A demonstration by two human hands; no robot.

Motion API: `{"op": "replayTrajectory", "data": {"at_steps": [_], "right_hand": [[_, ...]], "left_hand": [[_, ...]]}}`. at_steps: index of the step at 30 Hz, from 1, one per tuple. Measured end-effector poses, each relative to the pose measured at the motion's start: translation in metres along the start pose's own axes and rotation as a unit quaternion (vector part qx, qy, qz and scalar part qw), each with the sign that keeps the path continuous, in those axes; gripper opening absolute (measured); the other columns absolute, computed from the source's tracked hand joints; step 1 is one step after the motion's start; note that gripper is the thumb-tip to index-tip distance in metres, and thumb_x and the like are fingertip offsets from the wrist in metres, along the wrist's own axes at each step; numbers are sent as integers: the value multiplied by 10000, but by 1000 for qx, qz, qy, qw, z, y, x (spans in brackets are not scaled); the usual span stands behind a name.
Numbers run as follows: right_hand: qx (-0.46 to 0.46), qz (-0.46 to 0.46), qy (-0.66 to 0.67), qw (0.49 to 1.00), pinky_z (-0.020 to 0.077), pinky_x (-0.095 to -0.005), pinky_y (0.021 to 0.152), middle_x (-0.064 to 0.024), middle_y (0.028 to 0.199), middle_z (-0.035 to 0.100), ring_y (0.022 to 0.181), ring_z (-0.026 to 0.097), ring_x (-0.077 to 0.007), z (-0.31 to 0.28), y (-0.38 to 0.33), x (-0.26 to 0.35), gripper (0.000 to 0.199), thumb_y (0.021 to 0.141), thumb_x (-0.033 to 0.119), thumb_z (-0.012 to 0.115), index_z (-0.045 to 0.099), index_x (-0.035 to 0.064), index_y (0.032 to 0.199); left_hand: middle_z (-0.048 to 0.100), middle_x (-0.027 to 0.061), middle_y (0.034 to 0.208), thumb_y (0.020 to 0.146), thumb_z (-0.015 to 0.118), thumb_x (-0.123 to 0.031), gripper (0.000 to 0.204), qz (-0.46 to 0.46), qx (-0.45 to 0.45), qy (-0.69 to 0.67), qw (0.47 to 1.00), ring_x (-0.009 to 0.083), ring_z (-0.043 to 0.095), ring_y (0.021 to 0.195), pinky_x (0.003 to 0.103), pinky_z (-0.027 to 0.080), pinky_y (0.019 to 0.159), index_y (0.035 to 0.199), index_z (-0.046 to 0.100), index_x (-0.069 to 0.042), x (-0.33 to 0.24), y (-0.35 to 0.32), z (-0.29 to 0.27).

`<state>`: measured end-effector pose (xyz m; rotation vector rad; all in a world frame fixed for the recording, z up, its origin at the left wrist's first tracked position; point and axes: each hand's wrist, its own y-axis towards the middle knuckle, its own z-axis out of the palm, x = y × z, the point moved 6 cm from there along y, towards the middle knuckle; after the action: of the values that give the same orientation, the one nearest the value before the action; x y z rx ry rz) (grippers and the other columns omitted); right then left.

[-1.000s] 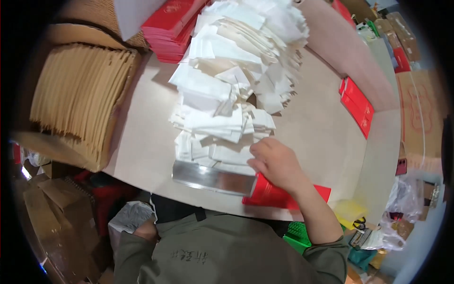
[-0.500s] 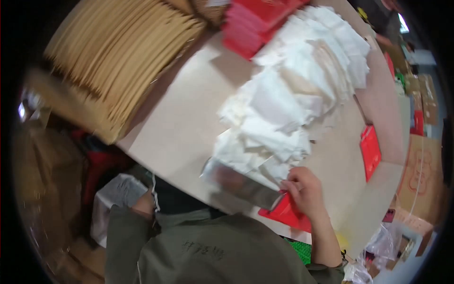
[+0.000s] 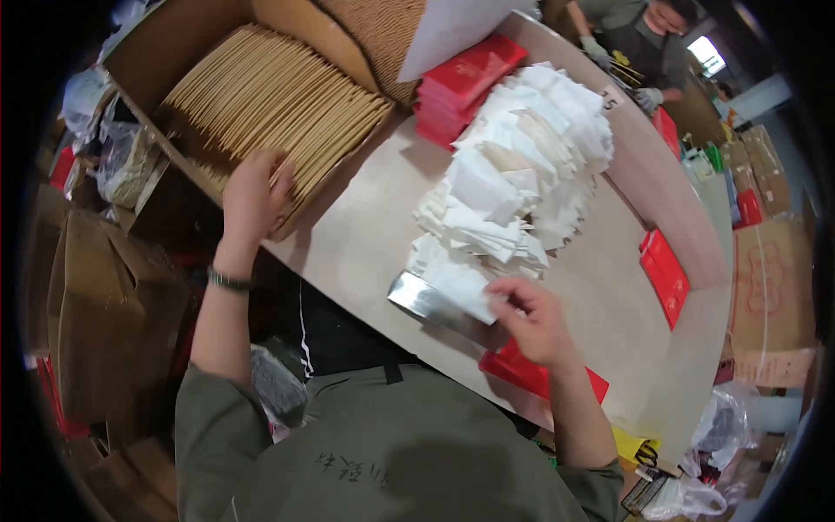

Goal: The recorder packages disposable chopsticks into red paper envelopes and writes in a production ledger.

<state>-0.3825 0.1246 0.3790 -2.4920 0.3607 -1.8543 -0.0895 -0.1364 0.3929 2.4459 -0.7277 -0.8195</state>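
Note:
My left hand (image 3: 253,202) reaches over the near wall of a cardboard box, beside a tightly packed row of thin tan strips (image 3: 278,109). Its thumb and index finger are apart, with nothing seen between them; the other fingers are partly hidden. My right hand (image 3: 532,320) pinches the right end of a flat white paper packet (image 3: 452,283). Just below that packet lies a shiny silver metal strip (image 3: 430,302) along the near edge of the white pile. A red packet (image 3: 517,372) rests under my right wrist, at the table's near edge.
A heap of white packets (image 3: 522,165) runs back across the table. Behind it stands a stack of red packets (image 3: 461,83). Another red packet (image 3: 665,277) leans by the raised right rim. Farther back, a gloved person (image 3: 648,52) works. Cardboard boxes (image 3: 113,322) stand at left.
My left hand has come up from beside my body to the box of tan strips. My right hand stays near the silver strip, now at the white packet's end. The view has shifted.

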Motion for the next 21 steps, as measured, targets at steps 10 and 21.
{"op": "replayTrajectory", "data": {"at_steps": [10, 21], "right_hand": [[-136, -157, -392, 896, 496, -407, 806, -132, 998, 601, 923, 591, -316, 22, -40, -11, 126, 811, 103, 708, 671, 72, 927], [-104, -118, -345, 925, 471, -451, 949, -207, 1216, 586, 1124, 559, -388, -9, -77, -22, 232, 795, 146, 756, 630, 14, 939]], "left_hand": [[642, 238, 925, 936, 559, -162, 183, -15, 199, 66, 978, 442, 599, 901, 498, 490, 758, 960, 629, 5, 47, 43, 63], [607, 100, 898, 907, 543, -3, 216, -28, 212, -82, 973, 189, 580, 828, 300, 468, 737, 1099, 641, -9, 3, -28, 47]]}}
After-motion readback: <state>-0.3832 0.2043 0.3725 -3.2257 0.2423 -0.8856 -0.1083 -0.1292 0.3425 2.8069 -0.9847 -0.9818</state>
